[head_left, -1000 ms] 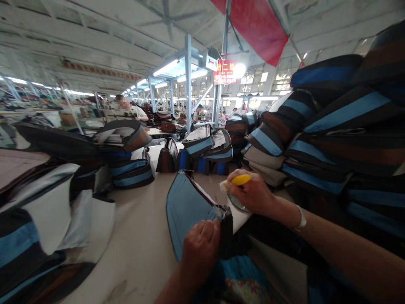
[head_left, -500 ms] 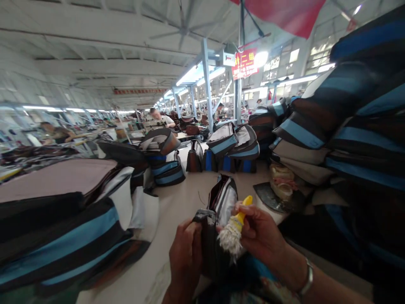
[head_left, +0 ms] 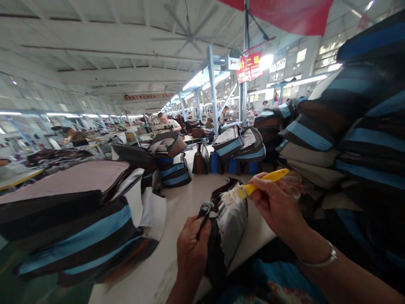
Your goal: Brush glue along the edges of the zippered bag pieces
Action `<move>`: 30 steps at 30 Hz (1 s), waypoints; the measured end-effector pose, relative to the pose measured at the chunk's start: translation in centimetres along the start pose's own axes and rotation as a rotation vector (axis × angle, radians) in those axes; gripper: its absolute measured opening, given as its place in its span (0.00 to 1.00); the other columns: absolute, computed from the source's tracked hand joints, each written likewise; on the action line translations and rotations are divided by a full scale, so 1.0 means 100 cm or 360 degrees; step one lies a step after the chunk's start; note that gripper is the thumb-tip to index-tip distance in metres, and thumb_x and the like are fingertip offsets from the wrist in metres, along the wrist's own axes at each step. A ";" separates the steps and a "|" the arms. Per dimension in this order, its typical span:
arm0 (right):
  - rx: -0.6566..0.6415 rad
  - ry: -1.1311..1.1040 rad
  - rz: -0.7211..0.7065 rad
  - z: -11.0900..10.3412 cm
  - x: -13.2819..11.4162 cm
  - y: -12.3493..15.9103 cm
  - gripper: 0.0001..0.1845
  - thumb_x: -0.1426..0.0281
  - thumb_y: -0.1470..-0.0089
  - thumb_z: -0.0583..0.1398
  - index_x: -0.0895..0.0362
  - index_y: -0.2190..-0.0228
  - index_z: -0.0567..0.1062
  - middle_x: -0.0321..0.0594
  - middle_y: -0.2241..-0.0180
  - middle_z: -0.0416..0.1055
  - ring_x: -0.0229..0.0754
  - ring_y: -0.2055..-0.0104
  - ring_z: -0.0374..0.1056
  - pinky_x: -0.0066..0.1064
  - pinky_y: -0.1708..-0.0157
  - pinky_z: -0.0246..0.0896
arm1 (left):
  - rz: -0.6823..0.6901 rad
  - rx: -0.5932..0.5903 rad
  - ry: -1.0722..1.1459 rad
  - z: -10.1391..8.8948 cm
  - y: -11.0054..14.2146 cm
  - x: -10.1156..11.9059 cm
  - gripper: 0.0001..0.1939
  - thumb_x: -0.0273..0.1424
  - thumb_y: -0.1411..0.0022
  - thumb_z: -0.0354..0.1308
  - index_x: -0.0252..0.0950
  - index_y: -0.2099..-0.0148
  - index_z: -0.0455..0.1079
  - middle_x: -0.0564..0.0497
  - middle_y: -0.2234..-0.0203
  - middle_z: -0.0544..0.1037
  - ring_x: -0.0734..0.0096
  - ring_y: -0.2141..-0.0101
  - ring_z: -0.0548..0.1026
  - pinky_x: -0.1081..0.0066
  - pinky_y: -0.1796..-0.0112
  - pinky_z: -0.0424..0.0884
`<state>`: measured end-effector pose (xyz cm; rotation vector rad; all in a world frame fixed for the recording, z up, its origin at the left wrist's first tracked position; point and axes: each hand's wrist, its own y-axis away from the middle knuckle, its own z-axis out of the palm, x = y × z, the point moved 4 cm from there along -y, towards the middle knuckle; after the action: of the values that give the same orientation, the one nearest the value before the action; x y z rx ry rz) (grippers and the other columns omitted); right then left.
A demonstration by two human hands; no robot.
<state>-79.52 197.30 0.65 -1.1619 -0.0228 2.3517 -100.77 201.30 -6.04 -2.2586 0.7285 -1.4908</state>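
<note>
- The right hand grasps a yellow-handled brush between thumb and fingers, its pale, clumped bristles pointing toward the person's left.
- A silvery bangle circles that hand's wrist.
- The left hand, lower and nearer the person, is closed around one dark edge of an unfinished bag.
- The bag stands between the two hands, its grey lining facing the right hand; the bristles are at the lining's upper edge, though from here I can't tell whether they touch.
- Under the left hand and out past it spreads a pale worktable.
- Well to the left of the left hand lies a stack of black, blue and brown bag pieces.
- Beyond both hands, small dark pouches stand in a row, striped blue or brown.
- To the right of the right hand rises a tall heap of striped bags.
- Far past the hands, a co-worker in a pale top is at another workplace.
</note>
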 end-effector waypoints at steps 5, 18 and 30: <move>-0.0424 0.0947 -0.0586 0.022 0.002 0.002 0.05 0.68 0.43 0.61 0.55 0.71 0.74 0.34 0.77 0.67 0.39 0.71 0.67 0.33 0.62 0.67 | -0.0099 -0.0083 0.0166 0.002 -0.008 0.011 0.14 0.38 0.33 0.53 0.39 0.53 0.76 0.49 0.58 0.76 0.67 0.57 0.75 0.71 0.55 0.70; -0.0794 0.1499 -0.1485 0.044 0.001 0.009 0.05 0.76 0.42 0.57 0.54 0.65 0.71 0.36 0.70 0.72 0.43 0.64 0.71 0.43 0.47 0.65 | -0.0253 -0.0117 0.0204 -0.001 -0.010 -0.001 0.16 0.41 0.33 0.53 0.38 0.54 0.76 0.51 0.61 0.76 0.69 0.58 0.74 0.72 0.56 0.69; -0.0687 0.1519 -0.1354 -0.003 0.014 0.047 0.15 0.80 0.45 0.56 0.50 0.58 0.68 0.36 0.70 0.72 0.42 0.70 0.70 0.49 0.46 0.65 | 0.0043 0.0264 -0.0439 -0.026 0.034 -0.068 0.14 0.37 0.34 0.52 0.40 0.49 0.69 0.43 0.46 0.73 0.58 0.46 0.72 0.56 0.44 0.69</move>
<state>-82.04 193.81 -1.70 -1.8837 -0.5785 0.9473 -106.07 202.49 -11.91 -2.2547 0.5301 -1.1493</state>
